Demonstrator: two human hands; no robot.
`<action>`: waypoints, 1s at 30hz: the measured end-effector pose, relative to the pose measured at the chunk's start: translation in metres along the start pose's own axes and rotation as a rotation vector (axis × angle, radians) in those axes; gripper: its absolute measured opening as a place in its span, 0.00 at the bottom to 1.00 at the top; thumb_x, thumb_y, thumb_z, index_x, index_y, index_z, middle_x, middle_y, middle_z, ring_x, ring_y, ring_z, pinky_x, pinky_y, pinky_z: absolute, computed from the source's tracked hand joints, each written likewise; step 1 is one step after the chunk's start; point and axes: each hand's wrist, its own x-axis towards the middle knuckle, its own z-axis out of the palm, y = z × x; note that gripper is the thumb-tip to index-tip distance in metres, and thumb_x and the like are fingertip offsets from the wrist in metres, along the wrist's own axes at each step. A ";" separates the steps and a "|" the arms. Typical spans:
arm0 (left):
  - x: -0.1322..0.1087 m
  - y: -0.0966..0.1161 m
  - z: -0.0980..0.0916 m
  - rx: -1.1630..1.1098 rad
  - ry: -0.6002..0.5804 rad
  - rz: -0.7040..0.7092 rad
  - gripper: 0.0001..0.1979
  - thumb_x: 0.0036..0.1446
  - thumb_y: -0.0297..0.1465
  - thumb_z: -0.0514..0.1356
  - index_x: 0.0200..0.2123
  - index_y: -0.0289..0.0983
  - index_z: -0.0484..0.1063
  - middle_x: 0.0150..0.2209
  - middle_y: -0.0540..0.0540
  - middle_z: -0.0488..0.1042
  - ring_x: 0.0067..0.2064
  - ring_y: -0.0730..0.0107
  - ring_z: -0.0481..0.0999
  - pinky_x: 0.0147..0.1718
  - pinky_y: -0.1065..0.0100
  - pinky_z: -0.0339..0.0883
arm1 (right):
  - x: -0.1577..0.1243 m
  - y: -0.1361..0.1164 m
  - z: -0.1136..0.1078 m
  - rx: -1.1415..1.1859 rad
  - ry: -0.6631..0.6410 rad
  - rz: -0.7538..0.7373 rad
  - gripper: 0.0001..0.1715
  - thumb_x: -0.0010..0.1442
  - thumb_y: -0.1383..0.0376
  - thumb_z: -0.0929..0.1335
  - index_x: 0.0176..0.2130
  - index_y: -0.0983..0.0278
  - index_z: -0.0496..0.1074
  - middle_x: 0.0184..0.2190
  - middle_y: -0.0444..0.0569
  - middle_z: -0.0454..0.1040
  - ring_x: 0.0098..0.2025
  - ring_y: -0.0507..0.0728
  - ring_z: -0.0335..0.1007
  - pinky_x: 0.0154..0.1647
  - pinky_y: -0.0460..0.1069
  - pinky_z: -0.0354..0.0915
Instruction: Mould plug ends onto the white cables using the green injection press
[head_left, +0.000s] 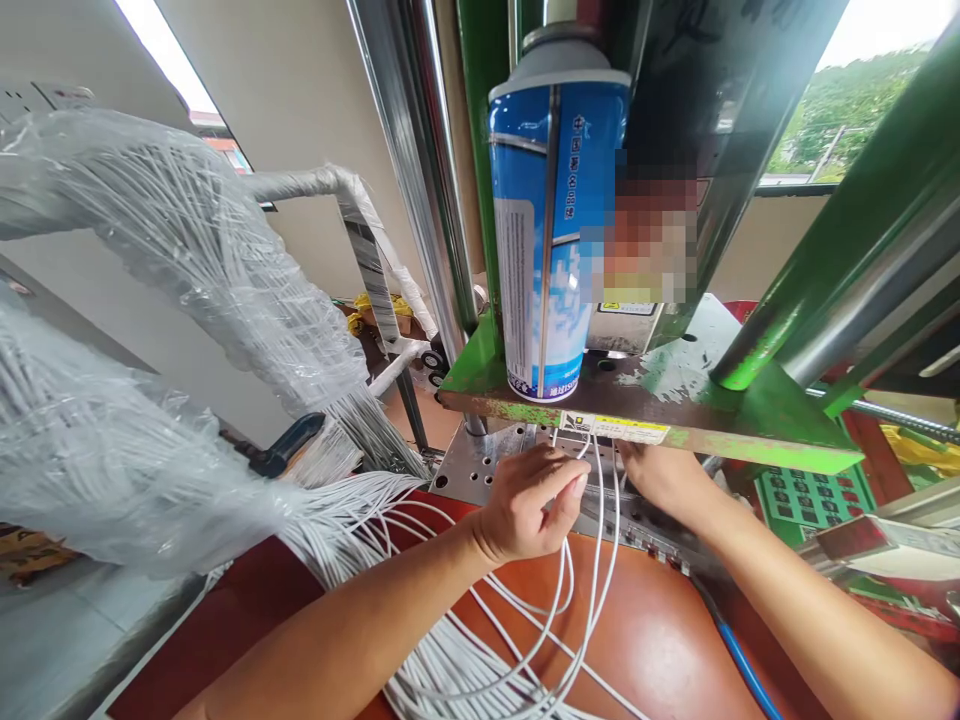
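My left hand is closed in a pinch on thin white wires that run up under the green machine plate. The right hand reaches under the same plate; its fingers are hidden there. The wires loop down over the brown tabletop and join a large pile of white wires near my left forearm.
A blue spray can stands on the green plate between steel columns. Big bundles of white wires in clear plastic hang at the left. A blue hose runs by my right arm. A green panel lies at the right.
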 end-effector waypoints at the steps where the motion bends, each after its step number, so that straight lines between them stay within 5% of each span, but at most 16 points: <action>1: -0.001 0.000 0.000 -0.006 0.004 -0.009 0.14 0.63 0.22 0.55 0.51 0.35 0.71 0.35 0.43 0.77 0.35 0.65 0.77 0.36 0.63 0.75 | -0.007 -0.010 0.001 -0.001 -0.025 -0.021 0.19 0.71 0.60 0.60 0.45 0.62 0.77 0.42 0.56 0.80 0.48 0.64 0.74 0.50 0.58 0.69; 6: -0.006 -0.002 -0.001 -0.034 -0.003 -0.065 0.15 0.62 0.23 0.56 0.52 0.35 0.71 0.44 0.37 0.77 0.46 0.60 0.78 0.44 0.58 0.76 | -0.026 -0.041 0.009 -0.040 -0.047 -0.046 0.16 0.71 0.65 0.60 0.47 0.64 0.76 0.46 0.59 0.80 0.48 0.67 0.74 0.51 0.60 0.66; 15: -0.009 -0.009 -0.001 -0.021 0.039 -0.186 0.12 0.64 0.23 0.55 0.49 0.36 0.72 0.42 0.40 0.76 0.44 0.63 0.76 0.45 0.59 0.73 | -0.008 -0.037 0.026 -0.089 0.051 0.011 0.22 0.73 0.59 0.59 0.45 0.63 0.78 0.45 0.58 0.81 0.46 0.64 0.76 0.51 0.57 0.67; 18: -0.008 -0.010 -0.001 -0.011 0.035 -0.206 0.10 0.65 0.24 0.55 0.47 0.36 0.73 0.41 0.41 0.76 0.44 0.63 0.76 0.45 0.59 0.73 | -0.007 -0.040 0.022 -0.140 0.009 -0.027 0.20 0.71 0.62 0.60 0.43 0.64 0.79 0.39 0.60 0.81 0.41 0.65 0.76 0.43 0.57 0.66; 22: -0.008 -0.013 0.003 0.109 -0.079 -0.200 0.10 0.66 0.26 0.56 0.48 0.37 0.73 0.43 0.42 0.78 0.44 0.61 0.76 0.46 0.57 0.71 | -0.017 -0.042 0.004 -0.178 -0.042 -0.072 0.17 0.69 0.65 0.60 0.42 0.65 0.78 0.31 0.57 0.79 0.34 0.64 0.74 0.38 0.55 0.62; 26: -0.007 -0.012 0.007 0.223 -0.262 -0.238 0.13 0.68 0.28 0.54 0.54 0.36 0.72 0.49 0.40 0.79 0.50 0.56 0.76 0.52 0.52 0.68 | -0.033 -0.045 -0.011 -0.142 -0.060 -0.114 0.16 0.71 0.67 0.59 0.49 0.64 0.73 0.43 0.56 0.79 0.45 0.64 0.72 0.45 0.55 0.61; 30: -0.010 -0.008 0.006 0.121 -0.029 -0.268 0.15 0.68 0.26 0.53 0.56 0.37 0.69 0.49 0.40 0.77 0.51 0.59 0.75 0.53 0.55 0.68 | -0.032 -0.048 -0.006 -0.130 -0.089 -0.090 0.19 0.70 0.67 0.60 0.55 0.65 0.71 0.49 0.59 0.78 0.48 0.66 0.73 0.50 0.58 0.63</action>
